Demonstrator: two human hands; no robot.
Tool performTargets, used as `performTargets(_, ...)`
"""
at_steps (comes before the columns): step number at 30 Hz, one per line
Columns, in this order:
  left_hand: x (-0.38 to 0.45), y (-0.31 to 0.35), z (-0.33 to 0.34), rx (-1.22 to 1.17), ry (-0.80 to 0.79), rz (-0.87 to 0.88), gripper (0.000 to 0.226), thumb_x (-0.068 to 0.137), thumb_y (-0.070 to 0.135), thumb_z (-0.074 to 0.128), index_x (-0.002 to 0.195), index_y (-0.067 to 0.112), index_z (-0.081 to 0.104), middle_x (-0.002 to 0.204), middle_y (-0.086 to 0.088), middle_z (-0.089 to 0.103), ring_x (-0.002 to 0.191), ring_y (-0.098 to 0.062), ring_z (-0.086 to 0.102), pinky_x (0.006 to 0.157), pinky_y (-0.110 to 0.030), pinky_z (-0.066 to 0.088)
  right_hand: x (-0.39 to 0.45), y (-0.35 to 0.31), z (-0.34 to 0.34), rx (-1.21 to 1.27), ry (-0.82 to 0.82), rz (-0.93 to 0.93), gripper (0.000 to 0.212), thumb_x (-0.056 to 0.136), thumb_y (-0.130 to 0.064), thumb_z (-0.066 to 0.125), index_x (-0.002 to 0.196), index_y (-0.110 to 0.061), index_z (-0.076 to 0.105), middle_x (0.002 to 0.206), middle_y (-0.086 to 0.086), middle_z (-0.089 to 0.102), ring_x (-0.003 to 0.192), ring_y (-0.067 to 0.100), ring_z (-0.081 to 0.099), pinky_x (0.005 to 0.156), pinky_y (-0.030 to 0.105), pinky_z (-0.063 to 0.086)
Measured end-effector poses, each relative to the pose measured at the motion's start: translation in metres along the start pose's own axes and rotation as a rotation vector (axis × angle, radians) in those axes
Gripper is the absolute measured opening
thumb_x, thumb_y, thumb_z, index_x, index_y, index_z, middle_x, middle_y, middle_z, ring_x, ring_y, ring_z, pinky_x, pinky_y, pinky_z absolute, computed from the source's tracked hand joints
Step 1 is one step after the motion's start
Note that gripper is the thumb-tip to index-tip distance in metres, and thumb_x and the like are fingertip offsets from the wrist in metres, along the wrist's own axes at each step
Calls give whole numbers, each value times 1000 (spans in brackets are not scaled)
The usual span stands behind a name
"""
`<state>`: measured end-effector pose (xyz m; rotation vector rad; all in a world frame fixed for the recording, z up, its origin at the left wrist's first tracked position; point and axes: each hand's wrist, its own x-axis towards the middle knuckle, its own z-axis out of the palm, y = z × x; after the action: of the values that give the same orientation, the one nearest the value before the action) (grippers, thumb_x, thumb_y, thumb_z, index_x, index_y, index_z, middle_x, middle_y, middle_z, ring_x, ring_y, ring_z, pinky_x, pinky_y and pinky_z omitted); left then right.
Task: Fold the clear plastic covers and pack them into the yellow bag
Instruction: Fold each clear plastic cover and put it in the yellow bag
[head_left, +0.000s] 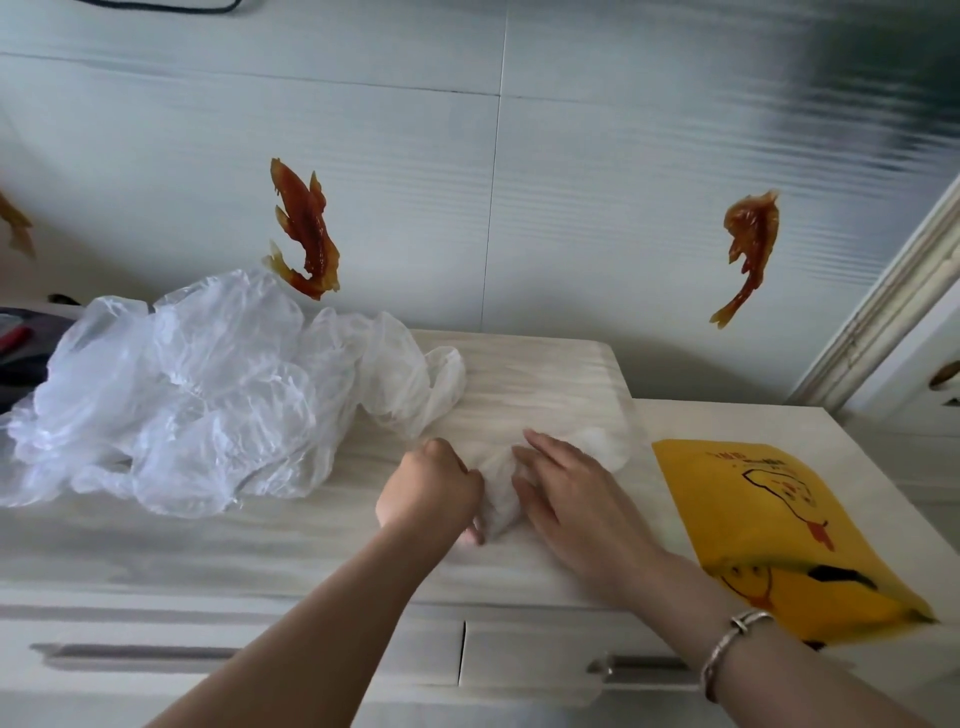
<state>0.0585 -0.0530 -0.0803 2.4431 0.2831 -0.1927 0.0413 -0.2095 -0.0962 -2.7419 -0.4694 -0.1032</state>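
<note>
Clear plastic cover (501, 488), centre frame: crumpled, translucent, bunched; left hand (431, 488) grip curled round it, right hand (566, 493) fingers spread flat on it. Yellow bag (779, 530), lower right: near corner behind wrist.

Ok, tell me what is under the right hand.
The right hand lies with straight fingers on a clear plastic cover spread flat on the table; the left hand grips its bunched end. The part beneath the palm is hidden.
</note>
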Motion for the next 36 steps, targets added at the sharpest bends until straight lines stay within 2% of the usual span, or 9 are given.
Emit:
performTargets(5, -4, -1, -5, -19, -43, -2, 11, 79, 13, 57, 68, 14, 58, 52, -1, 67, 66, -19, 67, 67, -28, 55, -1, 11, 1, -88, -214, 116, 67, 94, -64, 21, 153, -36, 4, 160, -11, -8, 146, 11, -18, 119, 36, -9)
performTargets(10, -6, -6, -12, 114, 42, 54, 23, 80, 26, 61, 100, 15, 57, 97, -1, 63, 92, -23, 62, 73, -31, 50, -1, 18, 0, -121, -256, 120, 73, 88, -72, 17, 150, -43, -5, 159, -13, -17, 143, 11, -24, 118, 43, -13)
performTargets(13, -9, -7, -12, 81, -1, 57, 14, 81, 24, 64, 89, 13, 63, 90, -1, 65, 85, -21, 64, 72, -30, 53, -3, 13, -5, -107, -173, 86, 70, 91, -67, 19, 152, -39, -1, 160, -13, -10, 145, 8, -18, 119, 41, -10)
performTargets(15, -11, -8, -9, 93, -4, 66, 10, 80, 21, 63, 84, 12, 65, 86, -2, 66, 82, -21, 64, 69, -30, 53, -7, 8, -13, -83, -33, 42, 60, 96, -55, 33, 151, -33, 19, 159, -12, 12, 147, 9, 2, 121, 37, 2)
performTargets(19, -18, -7, -1, 110, -11, 71, 13, 77, 23, 62, 83, 12, 65, 87, -5, 67, 85, -24, 64, 63, -27, 47, -20, 4, -28, -131, 83, -76, 35, 91, -30, 51, 127, -28, 51, 127, -14, 47, 123, 8, 38, 108, 28, 30)
performTargets(26, -31, 2, 4, -115, -203, 24, 21, 76, 18, 68, 87, 0, 72, 70, -6, 60, 61, -18, 53, 50, -21, 36, -58, 2, -36, -126, -136, -150, 54, 87, -15, 49, 138, -31, 44, 140, -15, 43, 130, 5, 35, 113, 21, 23)
performTargets(31, -38, 13, 5, -292, -384, 35, 19, 77, 9, 69, 92, -1, 74, 81, -9, 64, 72, -16, 55, 67, -21, 43, -67, 7, -44, -96, -210, -105, 61, 89, -18, 51, 145, -32, 32, 151, -13, 32, 140, 5, 24, 113, 17, 9)
performTargets(34, -39, 20, -2, -334, -374, 50, 20, 82, 13, 68, 98, 3, 72, 80, -3, 61, 65, -9, 50, 48, -7, 37, -65, 6, -46, -110, -163, -110, 53, 92, -18, 51, 143, -29, 38, 146, -13, 41, 135, 5, 33, 109, 15, 14)
performTargets(36, -38, 22, -4, -309, -271, 122, 13, 84, 10, 63, 95, 9, 70, 89, -1, 61, 70, -10, 50, 52, -13, 39, -62, 10, -40, -80, -118, -89, 47, 92, -19, 53, 138, -28, 45, 141, -12, 48, 131, 5, 39, 107, 14, 19)
